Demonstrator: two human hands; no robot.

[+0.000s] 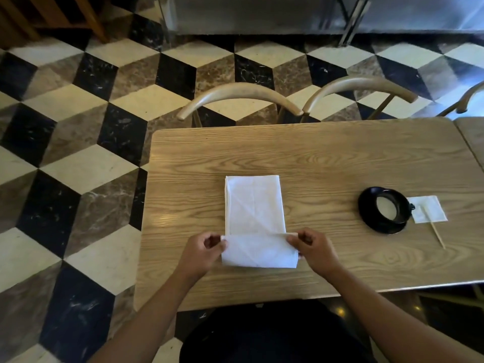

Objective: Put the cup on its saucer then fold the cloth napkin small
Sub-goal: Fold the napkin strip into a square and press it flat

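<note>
A white cloth napkin (254, 205) lies as a long narrow strip in the middle of the wooden table (327, 158). Its near end is lifted and turned over towards the far end. My left hand (203, 251) pinches the left corner of that flap and my right hand (315, 248) pinches the right corner. At the right, a black cup (392, 208) with a pale inside stands on its black saucer (372, 221).
A small white paper packet (429, 212) and a thin wooden stick (436, 234) lie just right of the saucer. Two curved wooden chair backs (239, 96) stand at the table's far edge. A second table (474, 137) adjoins on the right. Checkered floor lies to the left.
</note>
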